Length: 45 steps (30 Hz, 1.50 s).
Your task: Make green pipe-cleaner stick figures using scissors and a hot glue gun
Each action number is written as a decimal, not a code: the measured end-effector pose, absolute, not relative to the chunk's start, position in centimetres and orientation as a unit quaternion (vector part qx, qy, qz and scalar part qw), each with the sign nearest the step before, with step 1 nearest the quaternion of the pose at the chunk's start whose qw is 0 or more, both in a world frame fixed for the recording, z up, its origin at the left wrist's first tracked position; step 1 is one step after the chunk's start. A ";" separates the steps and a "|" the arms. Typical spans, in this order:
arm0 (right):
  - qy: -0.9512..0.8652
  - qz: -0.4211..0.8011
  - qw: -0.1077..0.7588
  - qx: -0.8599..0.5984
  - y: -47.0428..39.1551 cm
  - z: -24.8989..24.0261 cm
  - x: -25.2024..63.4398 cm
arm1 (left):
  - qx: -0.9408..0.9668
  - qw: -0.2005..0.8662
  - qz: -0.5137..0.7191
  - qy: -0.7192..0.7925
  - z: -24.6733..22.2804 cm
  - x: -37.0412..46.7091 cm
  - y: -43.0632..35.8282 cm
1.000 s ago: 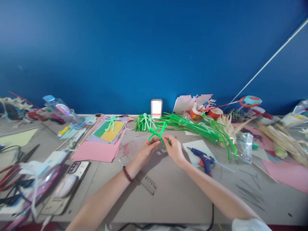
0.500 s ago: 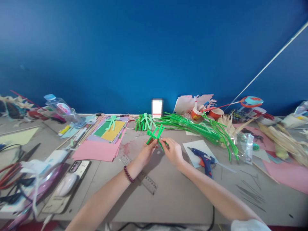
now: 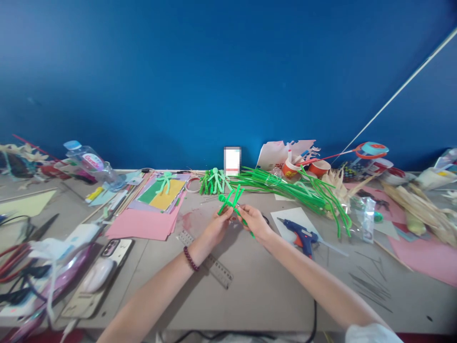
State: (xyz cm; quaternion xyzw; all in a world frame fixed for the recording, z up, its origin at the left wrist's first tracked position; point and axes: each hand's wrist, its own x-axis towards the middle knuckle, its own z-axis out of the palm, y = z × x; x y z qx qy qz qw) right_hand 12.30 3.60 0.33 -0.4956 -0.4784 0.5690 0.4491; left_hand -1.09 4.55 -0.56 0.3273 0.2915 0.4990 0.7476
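Note:
Both hands meet over the middle of the table on a bright green pipe cleaner figure point(image 3: 231, 206), with a coiled head at its left and limbs sticking up. My left hand point(image 3: 218, 228), with a dark beaded bracelet at the wrist, pinches its body. The fingers of my right hand point(image 3: 256, 223) are closed on a limb at the right, and a green end pokes out below them. A small dark loop shows beside the right hand; what it belongs to is hidden. Behind them stand finished-looking green pipe cleaner figures point(image 3: 214, 181) and a bundle of long green pipe cleaners point(image 3: 296, 188).
A clear ruler point(image 3: 219, 272) lies under my left forearm. To the right, a blue glue gun point(image 3: 302, 233) rests on white paper. Coloured sheets point(image 3: 143, 224), a phone point(image 3: 98, 281) and a water bottle point(image 3: 93, 162) are on the left. A blue wall point(image 3: 228, 85) closes the back.
My right hand has turned slightly, and the green limb in its fingers now points down below the hand. The left hand keeps its grip almost in place.

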 end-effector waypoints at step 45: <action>-0.521 0.525 0.438 -0.511 3.2 1.9 13.0 | 0.308 0.773 0.484 0.269 -0.3 -1.1 4.5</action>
